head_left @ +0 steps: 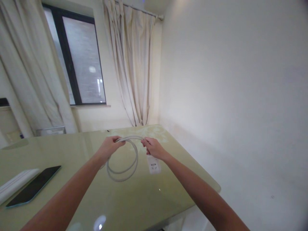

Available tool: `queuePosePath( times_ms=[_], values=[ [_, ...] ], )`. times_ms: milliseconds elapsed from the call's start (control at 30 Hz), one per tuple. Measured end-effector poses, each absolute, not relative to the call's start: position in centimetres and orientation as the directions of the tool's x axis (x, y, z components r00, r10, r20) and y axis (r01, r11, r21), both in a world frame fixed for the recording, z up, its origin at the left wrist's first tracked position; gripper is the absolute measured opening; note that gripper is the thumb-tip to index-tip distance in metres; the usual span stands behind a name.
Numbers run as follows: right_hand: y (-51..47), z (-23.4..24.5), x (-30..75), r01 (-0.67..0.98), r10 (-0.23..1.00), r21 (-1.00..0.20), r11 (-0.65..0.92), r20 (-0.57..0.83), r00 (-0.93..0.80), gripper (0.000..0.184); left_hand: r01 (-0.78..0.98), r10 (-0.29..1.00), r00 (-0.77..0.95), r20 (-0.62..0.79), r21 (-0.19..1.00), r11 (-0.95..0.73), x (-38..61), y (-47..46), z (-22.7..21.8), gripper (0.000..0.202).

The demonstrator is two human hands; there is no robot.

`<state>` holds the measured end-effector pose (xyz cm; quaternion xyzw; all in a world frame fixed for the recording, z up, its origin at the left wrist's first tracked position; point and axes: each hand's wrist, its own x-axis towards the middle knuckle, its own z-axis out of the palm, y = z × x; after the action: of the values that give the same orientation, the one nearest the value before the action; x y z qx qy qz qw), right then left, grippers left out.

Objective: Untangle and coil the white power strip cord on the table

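Both my hands hold a white cable [123,170] wound into a loop above a glossy green table [134,202]. My left hand [110,146] is closed on the top left of the loop. My right hand [153,147] is closed on the top right of it. Below my right hand hangs a white socket block [154,165] with its outlet holes facing up. The loop hangs down between my two hands, close to the tabletop.
A dark phone [33,186] lies face up at the table's left, next to a white ridged object [14,184]. A white wall runs along the right. A window [79,61] with cream curtains [131,64] is behind the table.
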<state>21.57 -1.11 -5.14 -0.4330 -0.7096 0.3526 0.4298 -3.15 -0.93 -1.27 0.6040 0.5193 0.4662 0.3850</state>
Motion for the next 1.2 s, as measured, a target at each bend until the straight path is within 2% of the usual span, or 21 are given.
queuePosePath(
  times_ms=[100, 167, 267, 367, 500, 600, 667, 733, 800, 1000, 1133, 1200],
  values=[
    [-0.3, -5.5, 21.5, 0.313, 0.958, -0.914, 0.257, 0.199, -0.206, 0.041, 0.074, 0.999, 0.042, -0.022, 0.997, 0.019, -2.1, -0.3, -3.6, 0.043],
    [0.5, -6.1, 21.5, 0.342, 0.968, -0.911, 0.23, 0.179, -0.174, 0.04, -0.001, 0.995, 0.061, -0.078, 0.997, 0.078, -0.9, 0.1, -5.2, 0.048],
    [1.8, -7.5, 22.2, 0.473, 0.965, -0.844, 0.252, 0.184, -0.185, 0.043, -0.078, 0.991, 0.096, -0.09, 0.992, 0.097, 0.9, 0.8, -7.3, 0.053],
    [2.9, -8.4, 23.7, 0.589, 0.966, -0.786, 0.186, 0.036, -0.257, 0.038, -0.133, 0.989, 0.133, -0.071, 0.987, 0.089, 2.3, 1.7, -9.1, 0.051],
    [4.8, -8.7, 26.6, 0.775, 0.976, -0.623, 0.1, -0.091, -0.198, 0.042, -0.129, 0.991, 0.132, 0.007, 0.992, 0.01, 4.2, 3.2, -12.2, 0.051],
    [7.3, -8.7, 29.0, 0.867, 0.986, -0.497, 0.041, -0.121, -0.116, 0.042, -0.065, 0.992, 0.109, 0.063, 0.996, -0.056, 5.8, 4.1, -15.4, 0.067],
    [9.3, -8.8, 30.7, 0.908, 0.991, -0.418, -0.008, -0.123, -0.048, 0.039, 0.134, 0.98, 0.102, 0.17, 0.974, -0.183, 6.6, 4.5, -17.5, 0.068],
    [11.4, -8.9, 32.2, 0.937, 0.991, -0.343, -0.063, -0.131, 0.019, 0.037, 0.384, 0.945, 0.133, 0.3, 0.863, -0.328, 7.2, 4.6, -19.3, 0.06],
    [13.3, -9.1, 33.5, 0.954, 0.986, -0.278, -0.111, -0.152, 0.071, 0.035, 0.532, 0.913, 0.175, 0.369, 0.745, -0.403, 7.6, 4.4, -20.3, 0.055],
    [16.6, -10.7, 34.4, 0.967, 0.973, -0.159, -0.199, -0.15, 0.176, 0.037, 0.73, 0.895, 0.278, 0.348, 0.529, -0.433, 8.0, 3.3, -20.0, 0.06],
    [16.5, -11.3, 34.0, 0.965, 0.976, -0.165, -0.203, -0.109, 0.187, 0.037, 0.779, 0.903, 0.288, 0.319, 0.471, -0.414, 8.3, 2.8, -19.4, 0.061],
    [15.9, -11.1, 33.6, 0.963, 0.982, -0.193, -0.19, -0.038, 0.186, 0.039, 0.77, 0.898, 0.293, 0.328, 0.476, -0.426, 8.4, 2.9, -19.5, 0.061]
  ],
)
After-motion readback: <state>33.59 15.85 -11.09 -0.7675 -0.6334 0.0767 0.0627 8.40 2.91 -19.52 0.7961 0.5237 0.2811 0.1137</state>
